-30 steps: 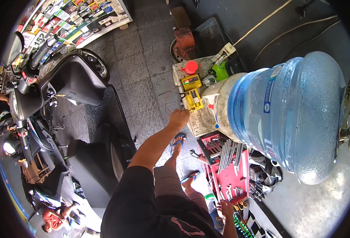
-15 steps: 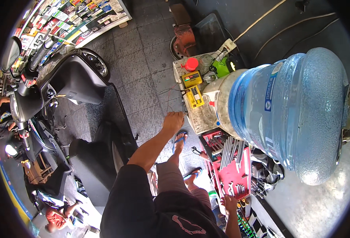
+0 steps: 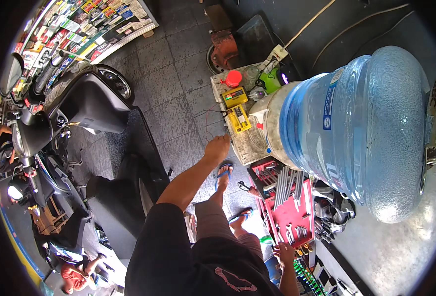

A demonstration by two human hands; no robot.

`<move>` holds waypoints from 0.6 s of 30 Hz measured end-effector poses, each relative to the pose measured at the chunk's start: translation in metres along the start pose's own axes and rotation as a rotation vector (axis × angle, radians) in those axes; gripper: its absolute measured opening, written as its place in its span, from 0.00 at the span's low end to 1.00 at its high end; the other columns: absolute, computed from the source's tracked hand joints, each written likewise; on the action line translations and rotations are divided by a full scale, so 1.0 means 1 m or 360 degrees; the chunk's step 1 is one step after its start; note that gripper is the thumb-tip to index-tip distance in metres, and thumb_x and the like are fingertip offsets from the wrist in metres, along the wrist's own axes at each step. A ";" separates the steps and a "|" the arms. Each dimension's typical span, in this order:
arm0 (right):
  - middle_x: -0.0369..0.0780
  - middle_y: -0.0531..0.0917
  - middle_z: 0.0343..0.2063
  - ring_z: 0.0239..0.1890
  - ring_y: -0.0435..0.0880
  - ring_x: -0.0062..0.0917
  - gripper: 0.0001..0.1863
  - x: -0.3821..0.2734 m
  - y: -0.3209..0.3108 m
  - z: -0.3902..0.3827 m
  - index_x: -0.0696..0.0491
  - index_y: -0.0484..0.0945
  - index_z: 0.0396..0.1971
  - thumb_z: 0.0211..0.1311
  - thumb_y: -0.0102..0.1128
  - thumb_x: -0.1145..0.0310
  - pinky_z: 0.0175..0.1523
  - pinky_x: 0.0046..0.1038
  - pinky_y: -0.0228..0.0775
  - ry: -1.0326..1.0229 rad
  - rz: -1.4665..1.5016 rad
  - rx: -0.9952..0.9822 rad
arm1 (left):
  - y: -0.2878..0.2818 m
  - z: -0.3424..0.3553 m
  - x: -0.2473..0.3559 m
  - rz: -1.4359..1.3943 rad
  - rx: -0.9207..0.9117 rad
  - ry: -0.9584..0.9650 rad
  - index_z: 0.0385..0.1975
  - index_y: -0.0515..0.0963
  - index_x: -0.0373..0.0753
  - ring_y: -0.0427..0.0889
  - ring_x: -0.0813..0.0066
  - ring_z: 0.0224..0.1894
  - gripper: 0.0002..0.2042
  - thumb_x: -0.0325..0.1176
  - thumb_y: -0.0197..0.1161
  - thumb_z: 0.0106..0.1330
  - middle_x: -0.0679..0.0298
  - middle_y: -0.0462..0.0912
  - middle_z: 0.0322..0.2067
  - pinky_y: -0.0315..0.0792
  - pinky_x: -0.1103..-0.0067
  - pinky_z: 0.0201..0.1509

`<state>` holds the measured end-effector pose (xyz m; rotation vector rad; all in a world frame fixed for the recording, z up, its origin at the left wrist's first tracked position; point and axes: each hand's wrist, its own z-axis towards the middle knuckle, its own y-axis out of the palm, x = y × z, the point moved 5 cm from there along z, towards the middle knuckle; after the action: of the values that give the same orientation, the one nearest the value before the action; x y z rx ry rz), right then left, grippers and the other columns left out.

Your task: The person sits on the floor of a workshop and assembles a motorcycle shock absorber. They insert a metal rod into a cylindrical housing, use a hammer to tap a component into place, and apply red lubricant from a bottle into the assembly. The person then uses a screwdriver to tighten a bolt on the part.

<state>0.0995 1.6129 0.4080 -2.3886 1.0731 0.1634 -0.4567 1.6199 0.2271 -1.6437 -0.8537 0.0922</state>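
Note:
My left hand (image 3: 218,147) reaches forward with bent fingers to the near left edge of the worn work table (image 3: 247,153). Whatever its fingertips hold or touch is too small to make out. Thin red and dark wires (image 3: 208,114) run past it from two yellow box-shaped items (image 3: 238,119) on the table. Lower down, my right hand (image 3: 283,254) hangs beside the red tool drawer (image 3: 289,214), its fingers loosely bent and apart, with nothing visible in them. Several wrenches (image 3: 297,232) and long metal sockets or rods (image 3: 286,185) lie in the drawer.
A large blue water bottle (image 3: 356,128) lies sideways in view at the right. On the table are a red-capped container (image 3: 233,78) and a green item (image 3: 270,81). A black scooter (image 3: 114,177) stands at the left. Another person (image 3: 75,274) sits at the lower left, near parts.
My view has shifted slightly, so the table and bottle sit a little further left and up. My left hand stays by the table edge, fingers still bent; my right hand is nearly unmoved.

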 end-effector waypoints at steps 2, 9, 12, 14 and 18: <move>0.46 0.86 0.31 0.26 0.86 0.27 0.19 0.004 0.000 0.001 0.63 0.78 0.46 0.70 0.58 0.59 0.30 0.26 0.79 -0.0012 -0.0012 -0.0019 | 0.000 0.001 0.002 -0.0014 -0.0050 -0.0014 0.46 0.70 0.38 0.84 0.57 0.44 0.11 0.37 0.57 0.70 0.54 0.84 0.37 0.81 0.63 0.43; 0.46 0.86 0.32 0.26 0.86 0.26 0.19 0.007 0.001 0.003 0.63 0.78 0.45 0.71 0.57 0.59 0.30 0.26 0.78 -0.0008 -0.0009 -0.0038 | -0.003 0.002 0.004 -0.0048 -0.0097 0.0009 0.45 0.71 0.38 0.85 0.55 0.42 0.09 0.35 0.55 0.71 0.54 0.85 0.36 0.81 0.63 0.43; 0.46 0.86 0.32 0.26 0.86 0.26 0.19 0.005 0.001 0.003 0.63 0.78 0.45 0.71 0.57 0.59 0.30 0.26 0.78 -0.0008 0.0005 -0.0042 | -0.006 0.005 0.006 -0.0046 -0.0043 0.0030 0.43 0.72 0.38 0.86 0.55 0.40 0.08 0.33 0.55 0.69 0.54 0.85 0.35 0.82 0.64 0.42; 0.46 0.86 0.32 0.26 0.86 0.26 0.19 0.004 0.002 0.002 0.63 0.78 0.45 0.71 0.57 0.60 0.30 0.25 0.78 -0.0004 0.0003 -0.0037 | -0.010 0.008 0.008 -0.0016 -0.0021 0.0047 0.42 0.73 0.37 0.86 0.56 0.40 0.08 0.32 0.55 0.68 0.55 0.85 0.34 0.82 0.64 0.41; 0.46 0.86 0.32 0.26 0.86 0.26 0.19 0.005 0.001 0.002 0.63 0.78 0.46 0.70 0.56 0.60 0.30 0.25 0.78 0.0003 -0.0005 -0.0039 | -0.017 0.016 0.014 0.0058 -0.0001 0.0074 0.40 0.74 0.37 0.86 0.58 0.39 0.08 0.29 0.56 0.63 0.55 0.85 0.33 0.83 0.66 0.40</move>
<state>0.1024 1.6098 0.4036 -2.4125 1.0739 0.1745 -0.4631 1.6411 0.2427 -1.6557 -0.7891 0.0790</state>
